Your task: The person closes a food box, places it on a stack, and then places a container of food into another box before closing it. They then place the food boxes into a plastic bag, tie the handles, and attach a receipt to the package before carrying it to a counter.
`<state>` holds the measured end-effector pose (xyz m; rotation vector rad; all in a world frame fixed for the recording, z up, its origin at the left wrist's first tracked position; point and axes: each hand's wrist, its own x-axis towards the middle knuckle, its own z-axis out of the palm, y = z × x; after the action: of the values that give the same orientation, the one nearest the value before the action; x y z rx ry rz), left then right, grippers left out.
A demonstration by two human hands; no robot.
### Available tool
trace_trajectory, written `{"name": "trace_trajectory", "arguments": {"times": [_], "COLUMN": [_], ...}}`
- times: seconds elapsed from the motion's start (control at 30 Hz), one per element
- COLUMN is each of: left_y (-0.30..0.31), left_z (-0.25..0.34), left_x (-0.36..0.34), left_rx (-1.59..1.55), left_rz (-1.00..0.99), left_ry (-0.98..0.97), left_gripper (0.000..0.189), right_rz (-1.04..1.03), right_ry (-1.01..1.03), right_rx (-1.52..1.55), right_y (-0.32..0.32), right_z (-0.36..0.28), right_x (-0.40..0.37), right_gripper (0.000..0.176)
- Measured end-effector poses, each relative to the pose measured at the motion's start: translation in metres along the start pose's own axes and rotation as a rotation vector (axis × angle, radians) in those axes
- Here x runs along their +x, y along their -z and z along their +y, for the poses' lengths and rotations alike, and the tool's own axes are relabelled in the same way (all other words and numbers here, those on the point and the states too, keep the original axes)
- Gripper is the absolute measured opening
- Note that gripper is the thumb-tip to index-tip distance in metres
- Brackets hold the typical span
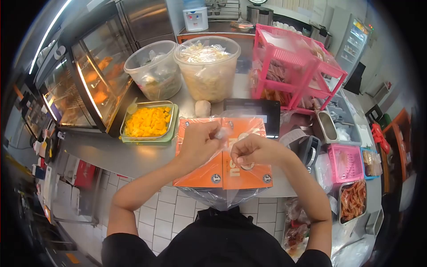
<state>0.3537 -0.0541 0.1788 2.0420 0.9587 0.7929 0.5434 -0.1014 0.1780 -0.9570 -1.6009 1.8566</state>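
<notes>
Two orange boxes (200,171) with white lettering lie side by side at the counter's front edge, inside a clear plastic bag (224,196). The bag's lower part hangs over the edge. My left hand (201,140) is closed above the left box, with a bunched bit of the bag's film between thumb and fingers. Over the right box, my right hand (251,150) is pinched on thin film of the same bag, though the film at its fingertips is faint. A dark-framed tablet (272,107) lies just behind the boxes.
A tray of yellow cubes (148,121) stands at left, beside a lit glass warming cabinet (95,75). Behind are two plastic tubs (207,73) and a pink rack (289,82). A dark printer-like device (308,149), pink basket (346,162) and food tray (353,200) are at right.
</notes>
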Motion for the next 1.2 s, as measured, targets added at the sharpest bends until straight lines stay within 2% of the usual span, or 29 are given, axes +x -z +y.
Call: {"name": "trace_trajectory", "arguments": {"times": [0.03,0.13,0.3,0.33,0.37,0.4,0.43,0.47,0.5,0.53,0.57,0.63,0.67,0.7,0.73,0.8,0.83,0.87,0.9,0.93,0.97,1.0,1.07,1.13,1.2], "left_y": [-0.001,-0.002,-0.008,-0.009,-0.002,0.008,0.012,0.016,0.025,0.028,0.028,0.029,0.025,0.021,0.018,-0.014,-0.016,-0.019,-0.033,-0.049,-0.056,-0.063,-0.107,-0.184,-0.217], "left_z": [0.001,-0.003,-0.007,-0.006,-0.009,-0.012,-0.015,-0.022,-0.023,-0.021,-0.02,-0.035,-0.047,-0.052,-0.051,-0.013,0.009,0.029,0.037,0.046,0.058,0.045,0.044,0.031,0.049], "left_x": [0.004,0.006,0.006,0.005,0.001,-0.003,-0.013,-0.027,-0.039,-0.057,-0.073,-0.109,-0.126,-0.143,-0.152,-0.152,-0.14,-0.125,-0.118,-0.112,-0.105,-0.093,-0.094,-0.099,-0.102], "left_rx": [0.103,0.139,-0.001,-0.063,0.033,0.136,-0.059,-0.247,-0.267,-0.298,-0.321,-0.29,-0.264,-0.288,-0.312,-0.546,-0.579,-0.598,-0.642,-0.664,-0.527,-0.492,-0.497,-0.508,-0.673], "left_rz": [0.001,-0.007,0.016,0.046,-0.005,-0.039,-0.023,-0.021,0.02,0.059,0.237,0.511,0.628,0.563,0.504,0.364,0.015,-0.343,-0.491,-0.536,-0.507,-0.707,-0.54,0.084,0.062], "left_ry": [-0.062,-0.081,-0.039,-0.023,-0.046,-0.093,-0.08,-0.06,-0.074,-0.057,-0.043,-0.077,-0.141,-0.282,-0.426,-0.497,-0.59,-0.671,-0.692,-0.655,-0.62,-0.629,-0.385,-0.327,-0.215], "left_gripper": [0.009,0.011,0.01,0.01,0.006,0.012,0.023,0.034,0.04,0.045,0.046,0.05,0.053,0.053,0.053,0.027,0.032,0.037,0.036,0.038,0.032,0.057,0.062,0.062,0.061], "right_rz": [0.007,0.04,0.074,0.14,0.211,0.428,0.648,0.913,1.147,1.402,1.655,1.911,2.022,2.133,2.137,2.232,2.23,2.151,2.067,2.049,1.99,1.93,1.779,1.77,1.778], "right_ry": [0.002,-0.01,0.015,0.108,0.204,0.205,0.223,0.369,0.504,0.497,0.475,0.14,0.029,-0.069,-0.061,0.067,0.058,0.205,0.35,0.335,0.349,0.363,0.491,0.366,0.452], "right_rx": [0.002,-0.123,-0.3,-0.31,-0.336,-0.46,-0.583,-0.362,-0.116,-0.176,-0.216,-0.712,-0.735,-0.774,-0.793,-0.496,-0.499,-0.407,-0.312,-0.469,-0.498,-0.532,-0.403,-0.252,-0.291], "right_y": [0.0,-0.005,-0.007,-0.012,-0.019,-0.033,-0.05,-0.06,-0.059,-0.04,-0.018,0.033,0.063,0.093,0.113,0.13,0.128,0.119,0.105,0.078,0.046,0.017,-0.026,-0.067,-0.101], "right_z": [-0.001,0.001,0.0,0.005,0.01,0.007,0.008,0.024,0.04,0.062,0.095,0.148,0.179,0.196,0.195,0.193,0.189,0.18,0.167,0.146,0.127,0.118,0.13,0.147,0.176], "right_x": [0.0,0.0,-0.001,-0.001,-0.007,-0.024,-0.036,-0.043,-0.053,-0.055,-0.05,-0.042,-0.033,-0.027,-0.023,-0.014,-0.014,-0.016,-0.019,-0.028,-0.04,-0.053,-0.078,-0.104,-0.128], "right_gripper": [0.003,0.002,0.002,0.002,0.006,0.006,0.007,0.011,0.014,0.018,0.023,0.033,0.033,0.033,0.033,0.028,0.028,0.027,0.027,0.026,0.025,0.025,0.023,0.019,0.012]}}
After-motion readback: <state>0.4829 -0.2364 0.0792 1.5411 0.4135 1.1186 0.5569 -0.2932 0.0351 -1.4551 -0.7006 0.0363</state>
